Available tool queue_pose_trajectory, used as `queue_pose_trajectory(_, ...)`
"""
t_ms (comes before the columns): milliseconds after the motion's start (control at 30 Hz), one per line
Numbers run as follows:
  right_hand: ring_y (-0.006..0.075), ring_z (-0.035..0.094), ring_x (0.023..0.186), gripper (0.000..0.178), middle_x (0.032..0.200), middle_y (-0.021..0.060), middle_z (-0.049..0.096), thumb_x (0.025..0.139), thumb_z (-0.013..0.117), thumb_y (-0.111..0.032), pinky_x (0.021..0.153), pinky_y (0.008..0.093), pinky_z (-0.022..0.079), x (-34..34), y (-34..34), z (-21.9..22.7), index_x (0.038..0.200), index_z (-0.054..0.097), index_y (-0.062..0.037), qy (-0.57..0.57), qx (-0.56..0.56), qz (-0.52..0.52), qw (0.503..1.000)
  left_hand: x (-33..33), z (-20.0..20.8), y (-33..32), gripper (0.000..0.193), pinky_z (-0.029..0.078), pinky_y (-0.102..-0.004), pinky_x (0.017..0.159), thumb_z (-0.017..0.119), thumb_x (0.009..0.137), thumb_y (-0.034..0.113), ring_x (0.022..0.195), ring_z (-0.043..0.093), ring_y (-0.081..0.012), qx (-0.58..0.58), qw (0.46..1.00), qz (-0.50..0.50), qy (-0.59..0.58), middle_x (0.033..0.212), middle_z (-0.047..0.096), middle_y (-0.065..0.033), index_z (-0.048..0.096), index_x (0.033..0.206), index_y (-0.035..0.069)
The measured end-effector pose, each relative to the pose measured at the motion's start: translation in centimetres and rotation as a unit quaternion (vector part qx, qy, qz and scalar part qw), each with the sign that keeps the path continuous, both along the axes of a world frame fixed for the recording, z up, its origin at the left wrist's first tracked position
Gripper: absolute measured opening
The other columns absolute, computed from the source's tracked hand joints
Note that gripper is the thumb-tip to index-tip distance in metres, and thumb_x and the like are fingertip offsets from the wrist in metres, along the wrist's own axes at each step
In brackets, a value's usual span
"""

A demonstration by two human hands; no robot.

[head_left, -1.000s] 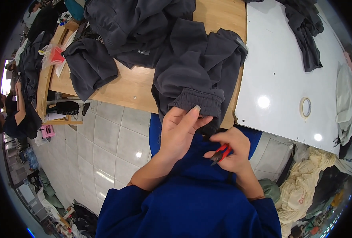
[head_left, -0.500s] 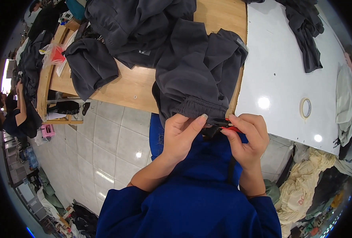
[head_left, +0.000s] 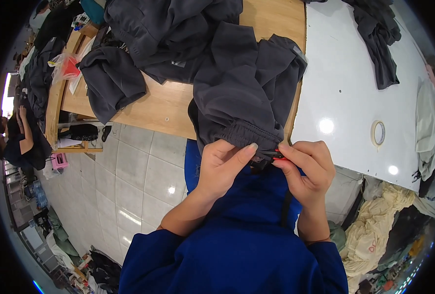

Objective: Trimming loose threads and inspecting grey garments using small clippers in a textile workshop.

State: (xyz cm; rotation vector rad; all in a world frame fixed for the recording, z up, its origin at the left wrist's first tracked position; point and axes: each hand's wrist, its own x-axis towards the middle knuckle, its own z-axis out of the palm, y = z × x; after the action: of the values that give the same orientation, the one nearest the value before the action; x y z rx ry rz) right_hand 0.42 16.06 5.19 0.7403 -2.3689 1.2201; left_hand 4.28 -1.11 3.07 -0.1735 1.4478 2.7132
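Note:
A dark grey garment lies over the front edge of the wooden table, its gathered elastic band turned toward me. My left hand pinches the edge of that band between thumb and fingers. In my right hand, thumb and fingers are closed on small thread snips with red handles. The dark blades point left, at the band's edge close to my left thumb. The exact spot where blades and cloth meet is too dark to make out.
More dark grey garments are heaped on the wooden table. On the white table at right lie a tape roll and another dark garment. Cream cloth is piled below it. A co-worker is at far left.
The snips and my right hand have shifted slightly, and less of the red handles shows. My left hand keeps its pinch on the band.

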Motion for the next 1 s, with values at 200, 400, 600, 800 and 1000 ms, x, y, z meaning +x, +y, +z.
queue_pose_trajectory(200, 0.017, 0.053, 0.064, 0.036, 0.08, 0.0055, 0.061, 0.059, 0.079, -0.011, 0.056, 0.0247, 0.04, 0.8, 0.0, -0.1, 0.092, 0.069, -0.0062, -0.147, -0.16, -0.006, 0.976, -0.2, 0.3, 0.0, 0.021, 0.05, -0.0273, 0.082, 0.054, 0.09, 0.005, 0.089, 0.06, -0.0136, 0.037, 0.999, 0.01, 0.001, 0.102, 0.063, -0.0097, 0.058, 0.109, -0.003)
queue_pose_trajectory(400, 0.0168, 0.053, 0.066, 0.037, 0.079, 0.0053, 0.06, 0.058, 0.08, -0.01, 0.057, 0.0247, 0.041, 1.2, 0.2, -0.1, 0.094, 0.069, -0.0069, -0.072, -0.042, -0.038, 0.996, -0.2, 0.4, 0.4, 0.021, 0.052, -0.0321, 0.082, 0.047, 0.092, 0.004, 0.093, 0.062, -0.0187, 0.027, 0.999, 0.034, 0.0, 0.104, 0.062, -0.0139, 0.055, 0.111, -0.002)
queue_pose_trajectory(600, 0.0154, 0.05, 0.064, 0.035, 0.076, 0.0028, 0.058, 0.058, 0.08, -0.013, 0.055, 0.0253, 0.039, 1.3, 0.1, 0.2, 0.092, 0.07, -0.0087, -0.026, 0.004, -0.055, 0.998, 0.1, 0.1, 0.6, 0.021, 0.053, -0.0304, 0.08, 0.048, 0.093, 0.006, 0.09, 0.063, -0.0181, 0.041, 0.998, 0.038, -0.008, 0.104, 0.063, -0.013, 0.056, 0.11, -0.001)
queue_pose_trajectory(800, 0.015, 0.049, 0.062, 0.034, 0.075, 0.0023, 0.058, 0.058, 0.08, -0.015, 0.054, 0.0252, 0.038, 1.3, -0.1, 0.1, 0.091, 0.07, -0.0092, -0.017, 0.004, -0.057, 0.998, 0.2, -0.3, 0.7, 0.02, 0.053, -0.0293, 0.076, 0.048, 0.093, 0.006, 0.085, 0.063, -0.0165, 0.023, 0.999, 0.024, 0.007, 0.102, 0.063, -0.0125, 0.057, 0.11, -0.001)
queue_pose_trajectory(1000, 0.0151, 0.049, 0.061, 0.033, 0.075, 0.0025, 0.059, 0.059, 0.079, -0.015, 0.054, 0.0253, 0.038, 1.2, -0.2, 0.0, 0.09, 0.07, -0.009, -0.031, -0.003, -0.053, 0.998, 0.0, -0.1, 0.7, 0.02, 0.052, -0.0286, 0.079, 0.051, 0.092, 0.005, 0.086, 0.063, -0.0158, 0.053, 0.998, 0.038, 0.005, 0.1, 0.064, -0.0123, 0.058, 0.108, -0.002)
